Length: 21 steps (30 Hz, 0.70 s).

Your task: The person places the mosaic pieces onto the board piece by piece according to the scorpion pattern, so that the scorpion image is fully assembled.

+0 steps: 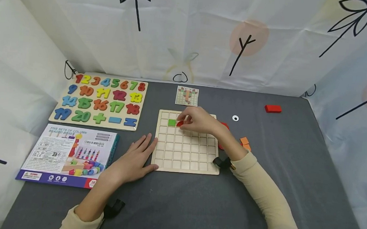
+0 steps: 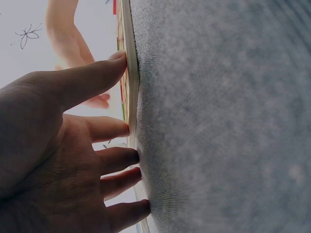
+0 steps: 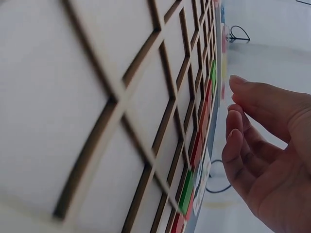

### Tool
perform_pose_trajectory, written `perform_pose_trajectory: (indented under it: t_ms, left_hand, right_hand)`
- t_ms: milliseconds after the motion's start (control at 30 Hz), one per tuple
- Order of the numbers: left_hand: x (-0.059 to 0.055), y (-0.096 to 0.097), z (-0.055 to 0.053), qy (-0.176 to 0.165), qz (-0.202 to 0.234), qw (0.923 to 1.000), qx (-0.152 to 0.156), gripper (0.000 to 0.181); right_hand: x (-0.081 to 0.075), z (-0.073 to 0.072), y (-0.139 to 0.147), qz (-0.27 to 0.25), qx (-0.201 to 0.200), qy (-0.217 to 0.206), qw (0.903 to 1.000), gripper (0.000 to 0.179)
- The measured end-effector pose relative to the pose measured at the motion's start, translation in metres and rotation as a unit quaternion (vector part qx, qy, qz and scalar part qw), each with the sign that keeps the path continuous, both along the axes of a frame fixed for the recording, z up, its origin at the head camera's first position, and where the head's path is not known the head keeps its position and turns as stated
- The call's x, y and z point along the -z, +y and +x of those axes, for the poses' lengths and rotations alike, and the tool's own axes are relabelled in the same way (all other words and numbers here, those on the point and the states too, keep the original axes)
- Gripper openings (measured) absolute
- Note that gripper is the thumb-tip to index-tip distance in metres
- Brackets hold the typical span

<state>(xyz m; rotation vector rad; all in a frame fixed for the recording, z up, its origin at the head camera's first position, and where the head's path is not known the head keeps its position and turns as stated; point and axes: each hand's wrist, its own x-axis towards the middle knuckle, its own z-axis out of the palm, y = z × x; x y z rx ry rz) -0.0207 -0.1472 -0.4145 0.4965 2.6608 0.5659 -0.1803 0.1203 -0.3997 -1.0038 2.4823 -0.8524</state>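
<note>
- Your left hand [image 1: 132,164], spread, gripping nothing, touched the board [image 1: 183,156], frame centre.
- Your right hand [image 1: 199,119], loosely curled, nothing visible in fingertips, hovered near a red piece [image 1: 179,124].

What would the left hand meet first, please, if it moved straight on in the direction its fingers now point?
The left hand would meet the wooden grid board first, at its near-left edge; index fingertip and thumb already seem to touch it, though exact contact is unclear.
</note>
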Motion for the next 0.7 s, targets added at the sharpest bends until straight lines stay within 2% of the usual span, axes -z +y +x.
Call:
perform_pose_trajectory:
  t_ms: [233,467,700]
  left_hand:
    - [-0.001,-0.001,0.001,-0.002,0.007,1.0,0.0,0.089]
    - [-0.003,0.0,0.0,-0.008,0.006,1.0,-0.001,0.09]
    - [-0.003,0.0,0.0,-0.01,0.003,0.9999,0.0,0.091]
  right_hand:
    - [-0.003,0.009,0.039,-0.017,0.03,0.001,0.9994,0.027]
    - [-0.007,0.017,0.083,-0.02,0.088,0.001,0.9959,0.025]
    - [0.003,0.014,0.121,-0.005,0.139,-0.004,0.9903,0.025]
